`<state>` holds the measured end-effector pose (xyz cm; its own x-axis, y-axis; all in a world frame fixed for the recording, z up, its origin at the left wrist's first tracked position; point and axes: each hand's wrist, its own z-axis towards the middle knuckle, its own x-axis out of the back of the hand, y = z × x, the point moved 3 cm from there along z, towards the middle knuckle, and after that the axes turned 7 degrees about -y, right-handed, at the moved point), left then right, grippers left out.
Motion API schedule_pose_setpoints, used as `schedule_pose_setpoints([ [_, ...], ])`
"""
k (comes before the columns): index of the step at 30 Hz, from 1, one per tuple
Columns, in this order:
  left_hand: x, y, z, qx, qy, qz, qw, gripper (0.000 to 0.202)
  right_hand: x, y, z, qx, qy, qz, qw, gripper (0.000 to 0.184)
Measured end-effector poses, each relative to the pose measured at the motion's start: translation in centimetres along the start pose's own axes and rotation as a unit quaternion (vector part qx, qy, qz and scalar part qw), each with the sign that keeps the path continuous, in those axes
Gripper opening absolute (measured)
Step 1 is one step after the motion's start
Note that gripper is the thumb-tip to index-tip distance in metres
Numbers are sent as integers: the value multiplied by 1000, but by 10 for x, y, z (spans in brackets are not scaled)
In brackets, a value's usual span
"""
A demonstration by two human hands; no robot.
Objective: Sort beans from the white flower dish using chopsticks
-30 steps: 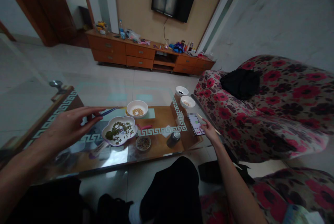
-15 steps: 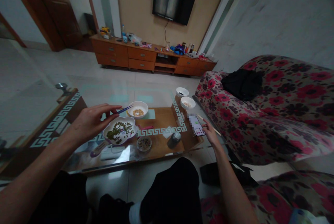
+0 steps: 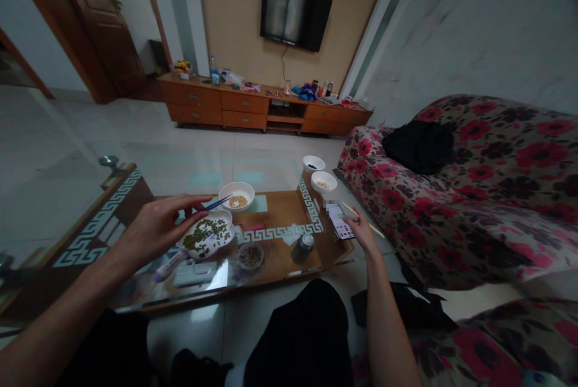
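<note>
My left hand is closed in a pinch on blue tweezers, their tips over the near rim of a white bowl of yellow beans. Below that hand lies a white handled dish with green beans spread in it; my fingers cover part of its edge. At the right end of the glass table, my right hand reaches over a phone with a lit screen. Its fingers are apart, the index finger at the screen; whether it touches is unclear. A pair of chopsticks lies beside the phone.
A small bowl of mixed beans and a grey can stand near the front edge of the table. Two white bowls sit at the far right corner. A flowered sofa borders the right side.
My right hand has shifted from the phone's right edge to over its screen. My left hand still holds the tweezers near the yellow beans. The view has tilted slightly.
</note>
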<state>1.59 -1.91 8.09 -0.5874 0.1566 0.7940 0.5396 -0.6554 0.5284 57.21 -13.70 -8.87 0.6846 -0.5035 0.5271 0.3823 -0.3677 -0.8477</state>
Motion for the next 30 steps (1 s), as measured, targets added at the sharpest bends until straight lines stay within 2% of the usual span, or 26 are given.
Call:
schedule_pose_setpoints([
  [5,1,-4,-1,3,4,-5,1000,48,-5,-8,-4,-15,36,-121,992,84],
  [8,3,-6,-3,0,10,-2,1000,49,-6,-7,-5,-20,47,-147,988,83],
  [14,4,-8,-5,-6,15,-3,1000,49,-7,-7,-2,-30,45,-121,991,89],
  [18,9,-6,-6,-5,14,3,1000,47,-9,-11,1,-48,70,-157,984,94],
  [24,16,-6,-11,8,15,-2,1000,46,-6,-5,5,-20,38,-79,996,74],
  [30,19,-15,-16,2,26,3,1000,42,-4,-5,4,-31,30,-60,997,71],
])
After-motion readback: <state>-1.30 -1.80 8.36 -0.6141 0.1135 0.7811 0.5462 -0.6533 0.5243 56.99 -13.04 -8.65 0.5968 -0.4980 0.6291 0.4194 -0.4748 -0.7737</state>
